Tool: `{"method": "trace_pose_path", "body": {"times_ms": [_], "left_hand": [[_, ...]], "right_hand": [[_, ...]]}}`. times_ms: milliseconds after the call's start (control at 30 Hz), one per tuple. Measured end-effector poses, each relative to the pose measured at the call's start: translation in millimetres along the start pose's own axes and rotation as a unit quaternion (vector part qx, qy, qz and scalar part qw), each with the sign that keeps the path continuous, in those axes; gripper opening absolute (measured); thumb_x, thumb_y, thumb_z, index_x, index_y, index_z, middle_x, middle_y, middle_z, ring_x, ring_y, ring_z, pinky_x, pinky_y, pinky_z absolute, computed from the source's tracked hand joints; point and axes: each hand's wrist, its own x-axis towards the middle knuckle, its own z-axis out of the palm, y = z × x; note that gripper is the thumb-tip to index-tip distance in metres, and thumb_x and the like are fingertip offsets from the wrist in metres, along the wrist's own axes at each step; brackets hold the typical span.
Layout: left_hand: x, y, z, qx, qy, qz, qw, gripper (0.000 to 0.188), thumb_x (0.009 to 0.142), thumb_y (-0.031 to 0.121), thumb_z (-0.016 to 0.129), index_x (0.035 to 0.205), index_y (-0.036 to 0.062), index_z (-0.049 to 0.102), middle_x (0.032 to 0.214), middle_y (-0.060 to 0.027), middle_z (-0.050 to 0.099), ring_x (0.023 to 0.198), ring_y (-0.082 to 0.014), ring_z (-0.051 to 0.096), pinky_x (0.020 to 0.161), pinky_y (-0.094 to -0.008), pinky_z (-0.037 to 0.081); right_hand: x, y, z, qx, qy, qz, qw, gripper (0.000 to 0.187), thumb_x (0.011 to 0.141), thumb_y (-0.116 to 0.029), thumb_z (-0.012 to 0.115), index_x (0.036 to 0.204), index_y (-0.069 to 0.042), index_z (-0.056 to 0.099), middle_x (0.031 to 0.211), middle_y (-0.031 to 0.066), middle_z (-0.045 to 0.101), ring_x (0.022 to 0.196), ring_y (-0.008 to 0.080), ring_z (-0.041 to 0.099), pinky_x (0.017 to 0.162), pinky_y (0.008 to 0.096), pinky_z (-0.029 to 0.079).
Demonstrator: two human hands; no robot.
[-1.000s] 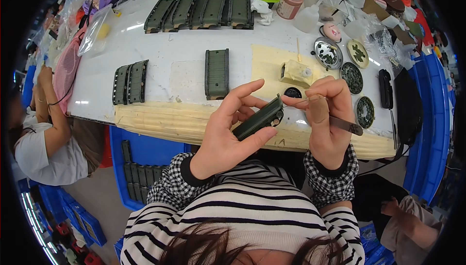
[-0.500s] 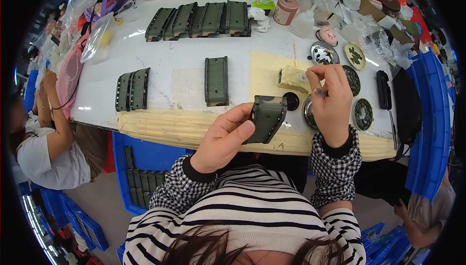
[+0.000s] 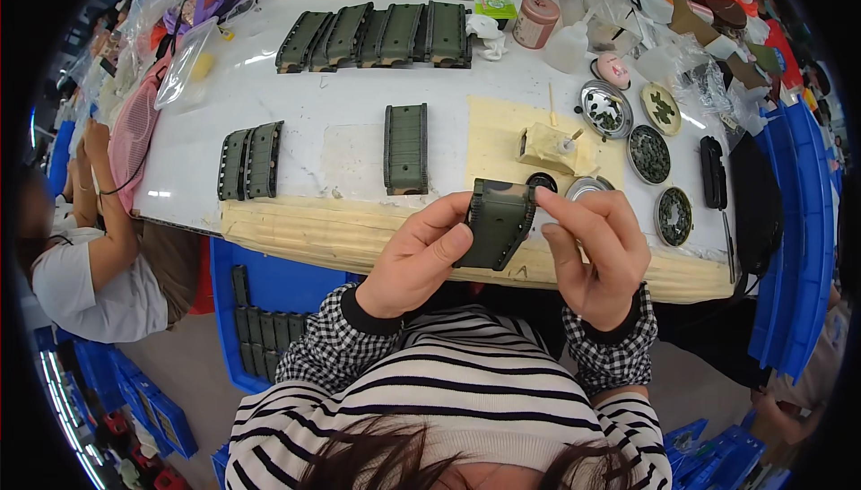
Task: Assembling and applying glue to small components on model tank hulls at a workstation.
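Note:
My left hand [image 3: 414, 255] is closed on a dark green camouflage plastic part [image 3: 499, 232] with toothed edges, held tilted above the table's front edge. Against its upper right corner rests the index fingertip of my right hand [image 3: 599, 255]; the thumb stands apart from that finger. Whether a tiny piece lies under the fingertip is hidden. Just beyond the hands is a small block wrapped in cream tape [image 3: 543, 149], with a thin nozzle or pin on top. A similar green part [image 3: 406, 151] lies left of it on the table.
Two green parts [image 3: 262, 160] lie at left, and several more [image 3: 395, 34] at the back. Round dishes of small dark green pieces [image 3: 649, 154] stand at right, near a pink tin [image 3: 536, 22]. A blue crate [image 3: 296, 266] with parts sits below the table. Another person [image 3: 94, 275] sits at left.
My right hand has moved from the taped block down and left to the corner of the held part. The left hand keeps its hold, nearly still.

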Motion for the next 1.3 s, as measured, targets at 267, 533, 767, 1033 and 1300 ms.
{"method": "trace_pose_path", "body": {"times_ms": [267, 533, 767, 1033, 1300], "left_hand": [[-9.7, 32.0, 5.9, -0.190, 0.095, -0.061, 0.975, 0.051, 0.099, 0.025, 0.051, 0.142, 0.0018, 0.034, 0.122, -0.0196, 0.057, 0.095, -0.0214, 0.064, 0.085, -0.0350, 0.053], [-32.3, 56.5, -60.9, 0.563, 0.415, 0.190, 0.689, 0.059, 0.075, 0.004, 0.075, 0.126, -0.0015, 0.047, 0.113, -0.0131, 0.055, 0.100, -0.0208, 0.055, 0.083, -0.0318, 0.048], [-29.0, 63.3, -92.4, 0.768, 0.456, 0.113, 0.436, 0.052, 0.075, 0.021, 0.076, 0.120, 0.0015, 0.056, 0.108, -0.0132, 0.056, 0.100, -0.0299, 0.048, 0.090, -0.0413, 0.038], [11.3, 47.6, -53.0, 0.726, 0.346, 0.179, 0.567, 0.065, 0.084, 0.035, 0.072, 0.132, 0.0006, 0.047, 0.092, -0.0132, 0.061, 0.082, -0.0270, 0.056, 0.073, -0.0366, 0.047], [32.0, 51.4, -29.2, 0.691, 0.295, 0.167, 0.639, 0.080, 0.079, 0.016, 0.075, 0.144, -0.0042, 0.032, 0.093, -0.0152, 0.062, 0.079, -0.0241, 0.063, 0.064, -0.0316, 0.052]], "right_hand": [[-6.9, -2.3, -6.8, 0.010, 0.051, 0.052, 0.997, 0.025, 0.081, -0.001, 0.071, 0.106, -0.004, 0.071, 0.078, 0.0029, 0.054, 0.056, 0.0068, 0.040, 0.049, 0.0210, 0.031], [-8.4, 4.4, -3.3, 0.021, 0.048, 0.074, 0.996, 0.015, 0.081, 0.004, 0.067, 0.096, 0.001, 0.071, 0.071, 0.0039, 0.053, 0.057, 0.0098, 0.042, 0.052, 0.0231, 0.030], [-7.7, 2.9, -4.3, 0.009, 0.024, 0.078, 0.997, 0.014, 0.082, 0.002, 0.067, 0.095, 0.001, 0.071, 0.069, 0.0039, 0.053, 0.054, 0.0091, 0.040, 0.050, 0.0236, 0.029], [-21.7, 11.5, -13.7, 0.066, 0.063, 0.129, 0.987, 0.063, 0.100, -0.048, 0.033, 0.093, 0.002, 0.071, 0.072, 0.0071, 0.057, 0.057, 0.0137, 0.047, 0.051, 0.0263, 0.035], [-27.4, 18.6, -53.6, -0.016, 0.035, 0.153, 0.987, 0.091, 0.096, -0.062, 0.007, 0.090, 0.002, 0.071, 0.066, 0.0106, 0.061, 0.065, 0.0231, 0.059, 0.068, 0.0330, 0.049]]}}
